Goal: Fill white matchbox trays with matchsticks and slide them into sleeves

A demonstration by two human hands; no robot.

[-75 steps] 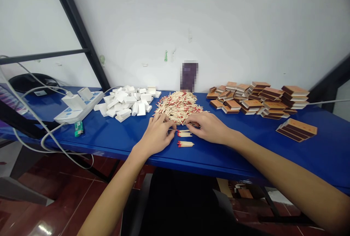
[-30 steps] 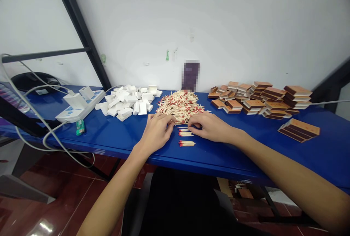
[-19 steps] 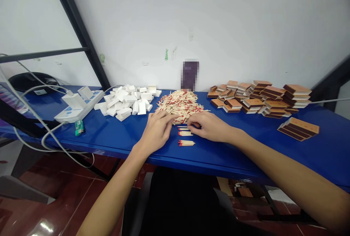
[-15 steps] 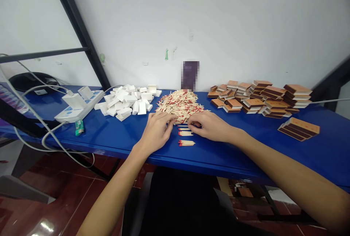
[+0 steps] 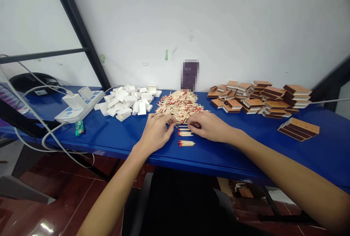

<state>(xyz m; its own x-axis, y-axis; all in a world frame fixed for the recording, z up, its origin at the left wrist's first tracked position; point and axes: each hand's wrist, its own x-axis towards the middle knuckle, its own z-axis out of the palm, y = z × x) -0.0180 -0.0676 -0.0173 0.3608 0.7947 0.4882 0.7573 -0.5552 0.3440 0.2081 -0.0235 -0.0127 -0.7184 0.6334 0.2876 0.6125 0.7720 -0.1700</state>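
A big heap of red-tipped matches (image 5: 180, 105) lies against the wall in front of me. At its near left edge, my left hand (image 5: 156, 129) has thumb and forefinger pinched together, with a match at the fingertips. My right hand (image 5: 210, 126) is closed in a pinch at the heap's near right edge; what its fingers hold, if anything, is hidden. Between my hands are single matches and a small group of matches (image 5: 185, 133), red heads to the left. Closer to me sits another small bundle of matches (image 5: 187, 143), lined up the same way.
White matchbox trays (image 5: 125, 101) are piled left of the heap. Brown matchbox sleeves (image 5: 254, 97) stand stacked on the right, with a separate group of sleeves (image 5: 299, 129) nearer. A power strip (image 5: 79, 107), cables and a green packet (image 5: 79, 128) occupy the blue table's (image 5: 235, 156) left side.
Both hands stay almost in place at the heap's near edge. The left fingertips have shifted slightly, and a match now shows at them. The bundles have not moved.
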